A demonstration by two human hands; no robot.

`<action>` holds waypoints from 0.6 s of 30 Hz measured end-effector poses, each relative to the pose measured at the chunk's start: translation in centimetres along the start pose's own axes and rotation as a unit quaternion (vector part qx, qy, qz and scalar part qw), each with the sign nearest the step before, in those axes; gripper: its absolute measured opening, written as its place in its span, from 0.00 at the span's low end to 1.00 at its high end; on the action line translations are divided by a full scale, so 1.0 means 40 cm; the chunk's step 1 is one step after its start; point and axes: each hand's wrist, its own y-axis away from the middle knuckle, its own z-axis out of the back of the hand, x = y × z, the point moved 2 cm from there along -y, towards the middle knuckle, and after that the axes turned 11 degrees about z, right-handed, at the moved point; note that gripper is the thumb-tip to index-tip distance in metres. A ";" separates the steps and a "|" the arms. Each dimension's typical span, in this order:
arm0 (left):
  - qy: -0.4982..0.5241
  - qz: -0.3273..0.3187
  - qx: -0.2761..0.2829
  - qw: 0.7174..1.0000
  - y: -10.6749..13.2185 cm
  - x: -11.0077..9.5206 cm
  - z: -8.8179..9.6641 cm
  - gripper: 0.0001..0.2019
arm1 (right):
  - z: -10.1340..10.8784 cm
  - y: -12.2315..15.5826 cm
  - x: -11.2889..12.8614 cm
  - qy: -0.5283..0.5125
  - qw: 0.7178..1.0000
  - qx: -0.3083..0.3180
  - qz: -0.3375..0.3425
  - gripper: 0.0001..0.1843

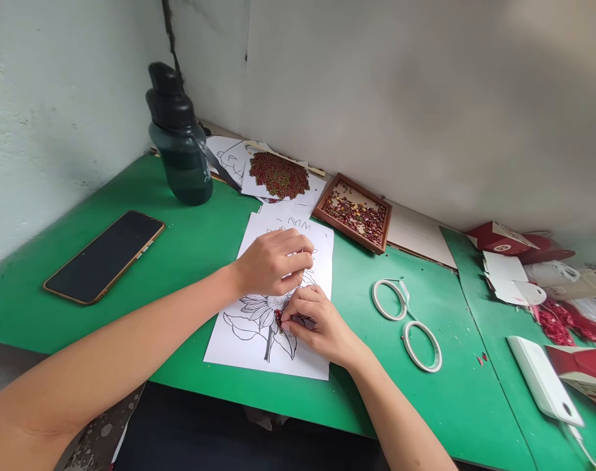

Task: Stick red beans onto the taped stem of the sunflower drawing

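Note:
A white sheet with a line drawing of a sunflower (258, 307) lies on the green table under both of my hands. My right hand (322, 324) rests low on the sheet, thumb and fingertips pinched together beside a small cluster of dark red beans (279, 318) on a petal. Whatever sits between those fingertips is too small to make out. Above it, my left hand (278, 263) hovers over the upper part of the flower with its fingers curled together; what they hold, if anything, is hidden.
Behind the sheet stand a wooden tray (318, 213) of mixed beans and a bean-covered picture (246, 186). A dark water bottle (182, 147) and a phone (106, 255) are at left. Two tape rolls (438, 353), a white power bank (543, 379) and red boxes (501, 239) lie at right.

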 end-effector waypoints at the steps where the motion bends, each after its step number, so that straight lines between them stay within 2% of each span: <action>1: -0.001 -0.001 0.001 1.000 0.000 0.000 -0.001 0.08 | -0.001 0.000 0.000 0.004 1.000 -0.001 0.000 0.03; 8: -0.003 -0.010 -0.005 1.000 -0.001 -0.003 -0.002 0.08 | -0.006 -0.004 0.008 0.017 1.000 -0.013 -0.012 0.07; 18: -0.002 -0.008 -0.001 1.000 0.001 -0.003 -0.001 0.08 | -0.002 -0.002 0.009 -0.008 0.999 -0.034 -0.031 0.08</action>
